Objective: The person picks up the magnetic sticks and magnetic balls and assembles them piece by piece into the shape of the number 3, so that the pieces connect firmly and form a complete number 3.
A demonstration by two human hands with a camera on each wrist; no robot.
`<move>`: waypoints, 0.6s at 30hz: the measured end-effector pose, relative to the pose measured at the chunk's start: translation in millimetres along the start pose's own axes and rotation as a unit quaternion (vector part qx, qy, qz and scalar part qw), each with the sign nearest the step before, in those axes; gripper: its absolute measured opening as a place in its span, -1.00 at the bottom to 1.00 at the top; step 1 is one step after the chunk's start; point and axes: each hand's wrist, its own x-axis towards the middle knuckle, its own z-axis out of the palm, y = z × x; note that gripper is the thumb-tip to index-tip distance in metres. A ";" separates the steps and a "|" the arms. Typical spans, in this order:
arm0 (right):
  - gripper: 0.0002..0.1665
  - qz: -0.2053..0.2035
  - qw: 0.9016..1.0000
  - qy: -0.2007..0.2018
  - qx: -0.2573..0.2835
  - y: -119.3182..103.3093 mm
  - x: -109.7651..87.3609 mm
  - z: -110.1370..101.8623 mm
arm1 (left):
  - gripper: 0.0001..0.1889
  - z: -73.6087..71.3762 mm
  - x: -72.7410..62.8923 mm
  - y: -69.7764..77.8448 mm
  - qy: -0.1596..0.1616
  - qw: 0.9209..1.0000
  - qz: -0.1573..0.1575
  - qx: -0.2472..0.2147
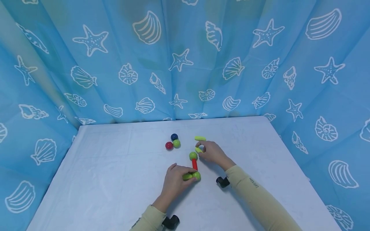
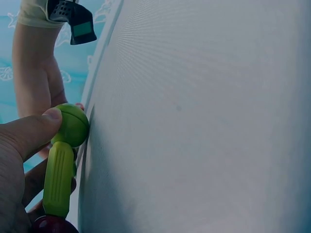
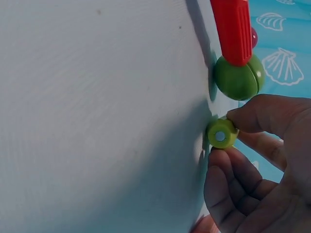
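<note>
My left hand [image 1: 174, 180] grips a green ball [image 2: 73, 125], with the thumb on it and the fingers behind. A yellow-green rod [image 2: 58, 179] meets that ball, and a dark red ball [image 2: 53, 225] shows at the rod's other end in the left wrist view. From the held ball a red rod [image 1: 195, 165] runs to a second green ball [image 1: 193, 156] on the table. Just right of this second ball, my right hand [image 1: 213, 152] pinches another yellow-green rod [image 3: 222, 134] between thumb and fingers. Its round end with a metal disc faces the right wrist camera.
A blue ball [image 1: 174, 137], a red ball [image 1: 169, 146] and a green ball [image 1: 176, 143] cluster farther back on the white-covered table [image 1: 115, 160]. One loose yellow-green rod [image 1: 200, 138] lies beyond my right hand. Behind hangs a blue shell-patterned curtain [image 1: 185, 80].
</note>
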 end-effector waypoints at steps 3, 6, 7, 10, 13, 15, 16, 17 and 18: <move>-0.58 0.011 1.000 0.000 0.027 -0.7 1.3 -0.1 | -0.68 0.4 -0.1 -0.5 0.000 1.000 0.002 0.000; -0.57 0.019 0.998 0.012 0.060 -0.8 4.6 0.5 | -0.67 0.4 -0.5 -0.2 0.001 1.000 0.005 0.003; -0.57 0.021 0.997 0.018 0.072 -0.6 6.2 0.8 | -0.67 0.4 -0.7 0.0 0.002 1.000 0.005 0.004; -0.57 0.025 0.993 0.034 0.106 0.0 12.3 3.2 | -0.68 0.4 -1.1 0.2 0.007 1.000 0.006 0.005; -0.57 0.027 0.989 0.040 0.140 0.1 18.0 5.7 | -0.67 0.6 -1.1 0.0 0.009 1.000 0.006 0.006; -0.58 0.029 0.986 0.041 0.158 -0.5 20.8 7.5 | -0.67 0.9 -0.9 -0.4 0.009 1.000 0.006 0.007; -0.57 0.029 0.985 0.041 0.165 -1.0 21.7 8.0 | -0.67 1.1 -0.8 -0.6 0.009 1.000 0.006 0.007; -0.56 0.027 0.984 0.041 0.171 -1.5 22.4 8.8 | -0.67 1.3 -0.8 -0.9 0.009 1.000 0.006 0.007; -0.55 0.025 0.983 0.040 0.175 -2.2 22.7 9.4 | -0.67 1.6 -0.7 -1.3 0.009 1.000 0.007 0.008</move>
